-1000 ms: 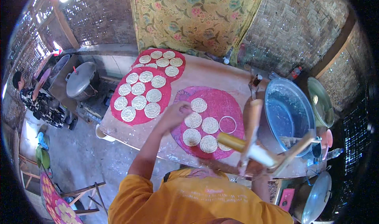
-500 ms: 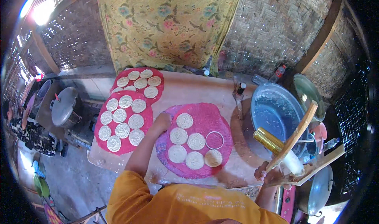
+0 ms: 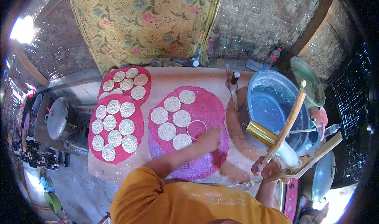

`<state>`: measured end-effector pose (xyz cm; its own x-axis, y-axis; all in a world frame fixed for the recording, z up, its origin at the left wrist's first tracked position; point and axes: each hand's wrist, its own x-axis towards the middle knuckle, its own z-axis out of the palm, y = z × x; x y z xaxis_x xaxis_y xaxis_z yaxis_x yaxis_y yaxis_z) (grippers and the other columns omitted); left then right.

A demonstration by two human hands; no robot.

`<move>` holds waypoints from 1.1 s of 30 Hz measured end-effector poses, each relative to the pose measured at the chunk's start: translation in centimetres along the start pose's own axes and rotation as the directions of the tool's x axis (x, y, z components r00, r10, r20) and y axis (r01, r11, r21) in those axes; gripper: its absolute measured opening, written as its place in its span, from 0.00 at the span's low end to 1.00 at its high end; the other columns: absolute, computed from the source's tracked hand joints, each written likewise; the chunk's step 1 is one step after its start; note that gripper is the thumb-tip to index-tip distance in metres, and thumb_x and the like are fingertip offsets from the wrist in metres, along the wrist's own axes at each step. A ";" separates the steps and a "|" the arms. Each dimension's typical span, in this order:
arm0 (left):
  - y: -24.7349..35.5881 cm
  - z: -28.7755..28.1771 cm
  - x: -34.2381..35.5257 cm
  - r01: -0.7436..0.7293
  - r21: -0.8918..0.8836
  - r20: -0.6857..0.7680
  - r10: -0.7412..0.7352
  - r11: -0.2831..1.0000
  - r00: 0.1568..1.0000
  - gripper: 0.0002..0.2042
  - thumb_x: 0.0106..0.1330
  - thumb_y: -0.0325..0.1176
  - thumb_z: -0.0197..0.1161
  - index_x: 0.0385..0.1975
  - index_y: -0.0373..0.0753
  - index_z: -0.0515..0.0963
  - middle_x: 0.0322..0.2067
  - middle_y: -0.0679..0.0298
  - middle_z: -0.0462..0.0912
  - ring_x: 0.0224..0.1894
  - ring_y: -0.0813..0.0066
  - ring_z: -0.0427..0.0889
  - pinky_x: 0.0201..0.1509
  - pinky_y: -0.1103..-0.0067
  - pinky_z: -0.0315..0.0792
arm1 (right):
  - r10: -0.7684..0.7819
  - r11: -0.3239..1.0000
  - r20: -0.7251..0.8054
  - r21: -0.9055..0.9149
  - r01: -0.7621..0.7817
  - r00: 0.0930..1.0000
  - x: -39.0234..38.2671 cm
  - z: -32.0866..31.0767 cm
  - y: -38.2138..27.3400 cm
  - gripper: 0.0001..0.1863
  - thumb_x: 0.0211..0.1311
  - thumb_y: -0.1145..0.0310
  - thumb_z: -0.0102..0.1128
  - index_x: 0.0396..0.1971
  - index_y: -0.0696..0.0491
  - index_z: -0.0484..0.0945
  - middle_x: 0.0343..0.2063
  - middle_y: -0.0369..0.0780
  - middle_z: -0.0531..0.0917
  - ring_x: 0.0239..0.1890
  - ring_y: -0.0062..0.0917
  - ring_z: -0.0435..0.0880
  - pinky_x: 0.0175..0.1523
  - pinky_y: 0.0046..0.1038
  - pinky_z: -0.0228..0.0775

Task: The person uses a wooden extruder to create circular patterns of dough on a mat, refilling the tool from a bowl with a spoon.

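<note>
My left forearm reaches across a round pink mat [image 3: 211,105] bearing several white coiled discs [image 3: 181,118] and a single thin white ring [image 3: 193,121]. Blurred by motion, my left hand [image 3: 213,139] is over the mat's right side beside the ring; its fingers cannot be made out. At the right, my right hand [image 3: 265,166] is closed around a wooden press [image 3: 287,125], made of two wooden bars with a gold-and-white cylinder [image 3: 265,137] between them. The press is tilted, away from the mat and near a large blue tub.
Two more pink mats with white discs [image 3: 110,123] lie on the table's left. The large blue tub [image 3: 272,105] stands right, with a green basin [image 3: 306,80], pink cup [image 3: 320,115] and metal pan [image 3: 321,180] around it. A lidded pot [image 3: 59,117] is far left.
The middle mat has turned clockwise, carrying its discs and ring round. My left hand has gone from the mat's left edge to its right side. My right hand keeps the press.
</note>
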<state>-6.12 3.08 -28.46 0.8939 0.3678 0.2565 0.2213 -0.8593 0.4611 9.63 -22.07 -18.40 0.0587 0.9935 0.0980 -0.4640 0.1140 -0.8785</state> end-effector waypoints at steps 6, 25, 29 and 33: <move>-0.4 6.5 -4.4 0.051 -0.100 -0.333 -0.082 0.994 0.939 0.16 0.56 0.31 0.52 0.42 0.29 0.72 0.39 0.48 0.76 0.44 0.57 0.76 0.48 0.71 0.71 | 0.052 0.999 0.051 -0.017 -0.051 0.997 0.7 0.9 0.9 0.59 0.27 0.43 0.72 0.61 0.54 0.52 0.40 0.49 0.72 0.41 0.37 0.72 0.43 0.35 0.63; 2.0 -9.0 -18.9 -0.034 -0.037 0.090 0.037 0.999 0.995 0.11 0.55 0.29 0.51 0.38 0.41 0.76 0.40 0.58 0.75 0.43 0.57 0.75 0.45 0.66 0.69 | 0.157 0.984 0.256 -0.120 -0.130 0.954 2.3 2.9 3.4 0.67 0.17 0.39 0.76 0.62 0.54 0.51 0.37 0.49 0.72 0.36 0.36 0.73 0.37 0.35 0.64; 2.1 -9.3 -19.0 0.055 0.225 -0.101 -0.033 0.973 0.994 0.12 0.54 0.30 0.52 0.37 0.44 0.78 0.47 0.60 0.74 0.47 0.58 0.72 0.49 0.65 0.66 | 0.181 0.980 0.288 -0.136 -0.147 0.940 2.5 3.3 3.9 0.68 0.16 0.39 0.76 0.62 0.54 0.51 0.37 0.49 0.72 0.36 0.36 0.73 0.36 0.35 0.64; 2.1 -9.3 -19.8 0.109 0.213 -0.045 -0.102 0.971 0.994 0.12 0.53 0.29 0.52 0.34 0.46 0.81 0.52 0.61 0.71 0.52 0.58 0.68 0.54 0.65 0.62 | 0.191 0.979 0.297 -0.126 -0.160 0.935 2.7 4.0 3.5 0.67 0.17 0.38 0.74 0.62 0.54 0.51 0.38 0.50 0.72 0.36 0.37 0.73 0.37 0.36 0.64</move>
<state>-26.96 -2.69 -24.66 0.8482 0.4692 0.2458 0.3955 -0.8697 0.2952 4.65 -19.00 -19.40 -0.2967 0.9529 0.0629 -0.3523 -0.0480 -0.9347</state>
